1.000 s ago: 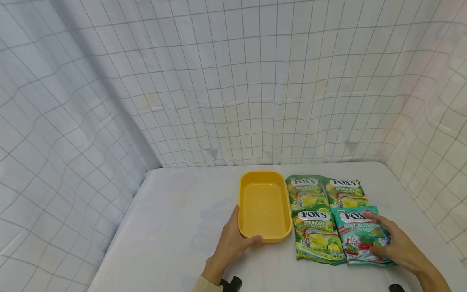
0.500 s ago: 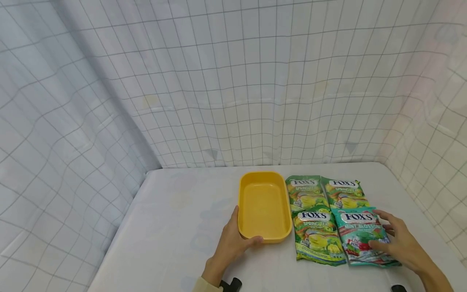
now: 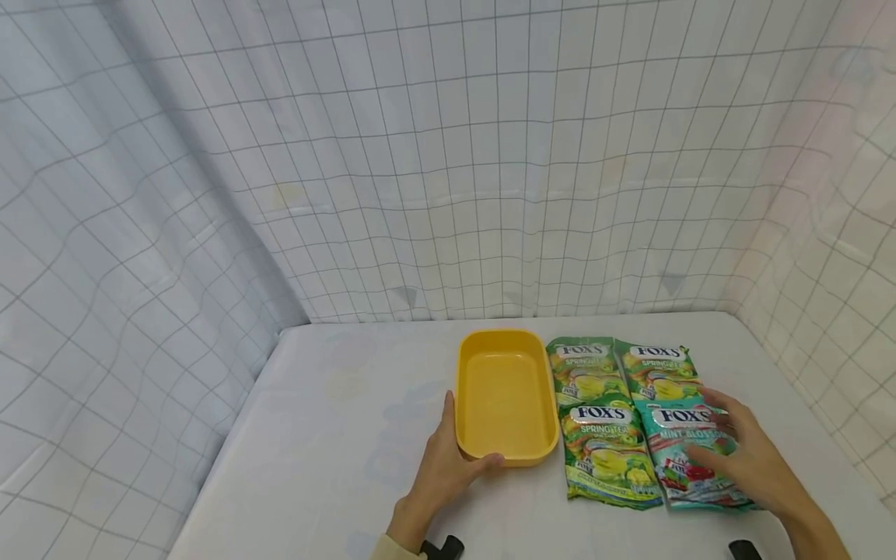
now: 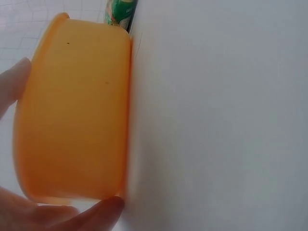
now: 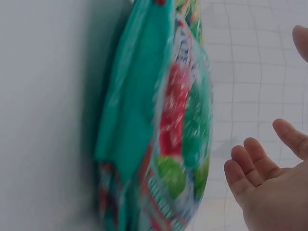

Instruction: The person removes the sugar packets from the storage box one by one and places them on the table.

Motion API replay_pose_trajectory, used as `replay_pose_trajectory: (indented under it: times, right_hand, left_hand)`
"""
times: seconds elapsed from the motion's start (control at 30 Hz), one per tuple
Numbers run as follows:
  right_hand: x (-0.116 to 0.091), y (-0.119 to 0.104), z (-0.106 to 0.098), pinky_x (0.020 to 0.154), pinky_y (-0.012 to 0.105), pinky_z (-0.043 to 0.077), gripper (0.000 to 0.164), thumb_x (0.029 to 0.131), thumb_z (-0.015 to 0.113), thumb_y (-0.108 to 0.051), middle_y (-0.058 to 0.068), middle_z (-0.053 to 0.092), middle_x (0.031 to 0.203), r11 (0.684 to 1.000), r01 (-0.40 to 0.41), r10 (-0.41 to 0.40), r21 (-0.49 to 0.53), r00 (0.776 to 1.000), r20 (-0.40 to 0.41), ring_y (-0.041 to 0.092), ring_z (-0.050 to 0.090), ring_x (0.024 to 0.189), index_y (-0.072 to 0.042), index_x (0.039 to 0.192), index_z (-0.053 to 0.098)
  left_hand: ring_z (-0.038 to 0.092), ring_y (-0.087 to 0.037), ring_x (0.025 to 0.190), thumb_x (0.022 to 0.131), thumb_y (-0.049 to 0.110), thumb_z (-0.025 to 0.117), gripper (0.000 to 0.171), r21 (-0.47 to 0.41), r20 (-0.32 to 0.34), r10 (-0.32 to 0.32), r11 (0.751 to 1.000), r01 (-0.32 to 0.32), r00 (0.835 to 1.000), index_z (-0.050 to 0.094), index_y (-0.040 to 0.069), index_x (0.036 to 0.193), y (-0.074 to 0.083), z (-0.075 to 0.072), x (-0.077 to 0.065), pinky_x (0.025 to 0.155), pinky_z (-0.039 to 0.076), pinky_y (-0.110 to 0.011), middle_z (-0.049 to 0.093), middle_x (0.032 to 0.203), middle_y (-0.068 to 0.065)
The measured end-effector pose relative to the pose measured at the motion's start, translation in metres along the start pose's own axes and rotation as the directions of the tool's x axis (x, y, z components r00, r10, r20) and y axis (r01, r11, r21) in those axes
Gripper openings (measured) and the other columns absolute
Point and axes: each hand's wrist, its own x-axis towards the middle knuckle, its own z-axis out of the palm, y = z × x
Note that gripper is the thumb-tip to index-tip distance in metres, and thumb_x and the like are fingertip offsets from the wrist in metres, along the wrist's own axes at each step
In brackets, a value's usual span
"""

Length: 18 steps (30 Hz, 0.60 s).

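A yellow plastic tray (image 3: 507, 397) lies on the white table, nothing inside it. My left hand (image 3: 442, 465) holds its near left corner, thumb along the front rim and fingers on the left side. The left wrist view shows the tray's outer wall (image 4: 77, 106) with fingertips at its edges. Over the right edge of a teal mint blossom candy bag (image 3: 682, 443) is my right hand (image 3: 752, 459), thumb and fingers spread. In the right wrist view, that hand (image 5: 269, 187) is apart from the bag (image 5: 187, 130), with nothing in it.
Three green spring tea candy bags stand beside the tray: one back left (image 3: 586, 373), one back right (image 3: 661, 373), one front left (image 3: 609, 455). Together with the teal bag they form a two-by-two block. Grid-patterned white curtains (image 3: 490, 194) border the table's back and sides.
My right hand has let go of the teal bag, drawn right, then come back up and left over it. My left hand and the tray have stayed put.
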Motion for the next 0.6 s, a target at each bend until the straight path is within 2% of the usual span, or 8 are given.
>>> replay_pose_trajectory:
  times: [0.03, 0.07, 0.13, 0.17, 0.27, 0.5, 0.6]
  right_hand:
    - [0.001, -0.003, 0.002, 0.101, 0.054, 0.044, 0.098, 0.094, 0.076, -0.03, 0.034, 0.019, 0.156, 1.0, 0.011, -0.011, 0.006, 1.0, -0.001, 0.058, 0.031, 0.131, -0.004, 0.162, 0.01]
    - [0.002, -0.006, 0.004, 0.1, 0.055, 0.045, 0.097, 0.095, 0.076, -0.03, 0.034, 0.019, 0.156, 1.0, 0.02, -0.02, 0.003, 1.0, -0.004, 0.058, 0.032, 0.131, -0.004, 0.162, 0.011]
    - [0.004, -0.013, 0.008, 0.092, 0.073, 0.039, 0.096, 0.095, 0.075, -0.03, 0.034, 0.019, 0.156, 1.0, 0.026, -0.026, 0.001, 1.0, -0.006, 0.058, 0.031, 0.131, -0.004, 0.162, 0.012]
    - [0.005, -0.015, 0.009, 0.092, 0.074, 0.039, 0.095, 0.096, 0.075, -0.03, 0.034, 0.019, 0.156, 0.999, 0.035, -0.035, -0.004, 0.999, -0.009, 0.058, 0.032, 0.13, -0.004, 0.162, 0.013]
    - [0.007, -0.022, 0.013, 0.093, 0.074, 0.038, 0.09, 0.096, 0.074, -0.026, 0.033, 0.022, 0.156, 0.998, 0.069, -0.069, -0.002, 0.997, -0.023, 0.056, 0.033, 0.13, -0.003, 0.161, 0.016]
    - [0.01, -0.034, 0.019, 0.096, 0.072, 0.035, 0.082, 0.097, 0.072, -0.016, 0.026, 0.025, 0.158, 0.986, 0.161, -0.158, 0.034, 0.984, -0.08, 0.055, 0.034, 0.131, -0.004, 0.16, 0.021]
    - [0.01, -0.039, 0.024, 0.106, 0.045, 0.039, 0.078, 0.097, 0.072, -0.016, 0.023, 0.03, 0.156, 0.98, 0.198, -0.196, 0.011, 0.974, -0.117, 0.049, 0.038, 0.129, -0.005, 0.159, 0.025]
  left_hand:
    - [0.036, -0.032, 0.146, 0.076, 0.047, 0.089, 0.132, 0.006, 0.0, -0.002, 1.0, 0.002, 1.0, 0.003, -0.001, 0.162, 0.0, 0.0, 0.0, 0.116, 0.034, -0.05, 0.024, 0.165, -0.019]
    - [0.035, -0.032, 0.146, 0.076, 0.047, 0.089, 0.131, 0.008, 0.0, -0.004, 1.0, 0.004, 1.0, 0.002, -0.001, 0.162, -0.001, 0.0, 0.0, 0.116, 0.033, -0.05, 0.023, 0.165, -0.019]
    - [0.032, -0.031, 0.148, 0.077, 0.048, 0.088, 0.13, 0.012, 0.007, -0.006, 1.0, 0.006, 1.0, 0.002, 0.001, 0.163, -0.001, 0.0, -0.001, 0.117, 0.032, -0.05, 0.02, 0.166, -0.018]
    - [0.031, -0.031, 0.148, 0.078, 0.049, 0.088, 0.13, 0.013, 0.01, -0.003, 1.0, 0.003, 1.0, 0.002, 0.001, 0.163, -0.001, 0.0, -0.001, 0.117, 0.032, -0.05, 0.018, 0.167, -0.018]
    - [0.03, -0.03, 0.149, 0.079, 0.05, 0.087, 0.129, 0.025, 0.011, -0.012, 1.0, 0.011, 1.0, 0.001, 0.003, 0.163, 0.001, -0.002, -0.001, 0.117, 0.031, -0.05, 0.017, 0.167, -0.018]
    - [0.035, -0.039, 0.145, 0.08, 0.059, 0.082, 0.126, 0.096, -0.013, -0.037, 0.995, 0.038, 0.999, 0.005, 0.003, 0.163, 0.007, -0.014, -0.002, 0.115, 0.033, -0.056, 0.023, 0.164, -0.024]
    - [0.034, -0.039, 0.146, 0.083, 0.062, 0.077, 0.122, 0.143, -0.034, -0.036, 0.989, 0.041, 0.999, 0.007, 0.005, 0.164, 0.011, -0.019, -0.003, 0.116, 0.032, -0.055, 0.02, 0.166, -0.021]
